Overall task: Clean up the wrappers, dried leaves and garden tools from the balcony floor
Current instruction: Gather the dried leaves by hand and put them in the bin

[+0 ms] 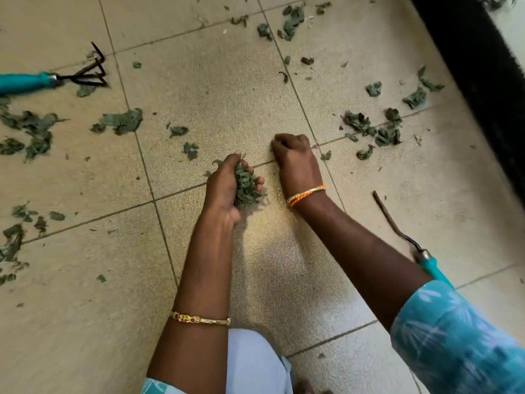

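My left hand (224, 183) is cupped around a bunch of dried green leaves (245, 186) just above the beige tiled floor (221, 89). My right hand (294, 155) rests on the floor beside it with the fingers curled under; whether it holds anything is hidden. Loose dried leaves lie scattered at the left (119, 122), at the right (369, 129) and at the far top (292, 19). A teal-handled hand rake (56, 78) lies at the upper left. A second teal-handled tool (409, 240) with a thin metal shaft lies at the right, partly under my right forearm.
A dark black strip (477, 72), like a mat or threshold edge, runs along the upper right. More leaves lie beyond it in the top right corner (495, 1). My white-clad knee (252, 362) is at the bottom centre.
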Tool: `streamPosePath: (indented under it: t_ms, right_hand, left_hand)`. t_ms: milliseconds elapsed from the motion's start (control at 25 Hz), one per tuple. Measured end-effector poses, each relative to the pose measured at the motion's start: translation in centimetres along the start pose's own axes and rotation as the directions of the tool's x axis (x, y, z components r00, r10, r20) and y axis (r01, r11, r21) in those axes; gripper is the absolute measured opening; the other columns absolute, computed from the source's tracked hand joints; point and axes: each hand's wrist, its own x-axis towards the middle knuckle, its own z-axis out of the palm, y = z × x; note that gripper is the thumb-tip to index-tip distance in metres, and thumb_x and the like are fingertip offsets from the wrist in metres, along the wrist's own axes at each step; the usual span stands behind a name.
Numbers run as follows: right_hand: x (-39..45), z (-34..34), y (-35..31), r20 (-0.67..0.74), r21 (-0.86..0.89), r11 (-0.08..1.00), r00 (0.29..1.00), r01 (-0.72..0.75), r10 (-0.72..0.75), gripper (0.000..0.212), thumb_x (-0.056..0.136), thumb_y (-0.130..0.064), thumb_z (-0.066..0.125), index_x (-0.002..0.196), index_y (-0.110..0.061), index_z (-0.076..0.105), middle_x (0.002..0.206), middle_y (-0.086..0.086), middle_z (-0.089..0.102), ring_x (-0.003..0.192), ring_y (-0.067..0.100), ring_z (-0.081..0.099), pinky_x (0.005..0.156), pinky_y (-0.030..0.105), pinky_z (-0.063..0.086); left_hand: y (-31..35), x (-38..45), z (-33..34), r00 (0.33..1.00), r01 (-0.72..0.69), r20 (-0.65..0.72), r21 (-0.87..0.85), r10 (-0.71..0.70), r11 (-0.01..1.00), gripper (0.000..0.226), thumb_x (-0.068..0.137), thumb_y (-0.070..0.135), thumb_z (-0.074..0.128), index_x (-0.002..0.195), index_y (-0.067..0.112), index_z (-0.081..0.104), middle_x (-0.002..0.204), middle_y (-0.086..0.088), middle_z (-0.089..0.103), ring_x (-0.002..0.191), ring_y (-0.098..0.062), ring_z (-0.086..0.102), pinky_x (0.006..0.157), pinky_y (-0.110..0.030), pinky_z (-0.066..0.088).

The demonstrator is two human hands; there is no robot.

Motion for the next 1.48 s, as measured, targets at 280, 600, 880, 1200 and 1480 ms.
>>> streamPosePath:
  t_ms: [280,600,880,1200,1480]
  right_hand:
    - [1.6,-4.4,0.8,0.105,0.487,0.787,0.92,-0.378,0.377,0.017,0.079,0.001,0.066,0.084,-0.011,0.076,0.081,0.004,0.073,0.072,0.008,0.065,0.071,0.017,0.052]
    - [-5.7,-4.6,-2.3,-0.058,0.493,0.847,0.964,-0.199,0.261,0.031,0.089,-0.004,0.047,0.115,-0.005,0.063,0.109,0.009,0.068,0.1,0.018,0.063,0.092,0.036,0.048]
    - [-5.7,-7.1,-0.6,0.015,0.539,0.776,0.925,-0.327,0.38,0.038,0.095,-0.025,0.034,0.125,-0.012,0.053,0.114,0.003,0.061,0.101,0.015,0.057,0.093,0.025,0.039]
    - [-2.2,-4.5,6.3,-0.085,0.1,0.831,0.827,-0.548,0.556,0.068,0.082,-0.054,0.06,0.129,-0.006,0.047,0.138,0.02,0.036,0.128,0.034,0.03,0.105,0.039,0.03]
    - [-3.2,-2.3,4.7,-0.039,-0.031,0.97,0.97,-0.239,0.238,0.03,0.09,-0.005,0.051,0.119,-0.003,0.058,0.129,0.019,0.048,0.116,0.035,0.042,0.091,0.036,0.041]
  left_hand:
    - [0.0,0.7,1.0,0.985,0.074,0.16,-0.075,-0.061,0.994,0.019,0.097,0.022,0.051,0.086,0.007,0.048,0.099,-0.021,0.068,0.074,-0.028,0.069,0.059,-0.028,0.057]
    - [-2.0,0.5,3.2,0.958,0.172,0.203,0.17,-0.205,0.97,0.026,0.093,0.034,0.057,0.087,0.01,0.065,0.074,-0.007,0.068,0.068,-0.021,0.065,0.063,-0.029,0.052]
    - [-3.5,0.1,4.6,0.961,0.18,0.181,0.163,-0.208,0.97,0.029,0.085,0.03,0.069,0.102,0.006,0.068,0.09,-0.011,0.071,0.072,-0.021,0.07,0.063,-0.032,0.056]
    - [-2.7,-0.5,4.5,0.989,0.1,0.087,0.171,-0.116,0.98,0.015,0.088,0.021,0.066,0.094,0.007,0.065,0.067,-0.003,0.064,0.049,-0.012,0.06,0.052,-0.025,0.053]
    - [-2.4,-0.1,4.0,0.99,0.098,0.085,0.163,-0.113,0.982,0.011,0.088,0.02,0.066,0.085,0.01,0.063,0.062,-0.001,0.063,0.047,-0.012,0.06,0.05,-0.022,0.051]
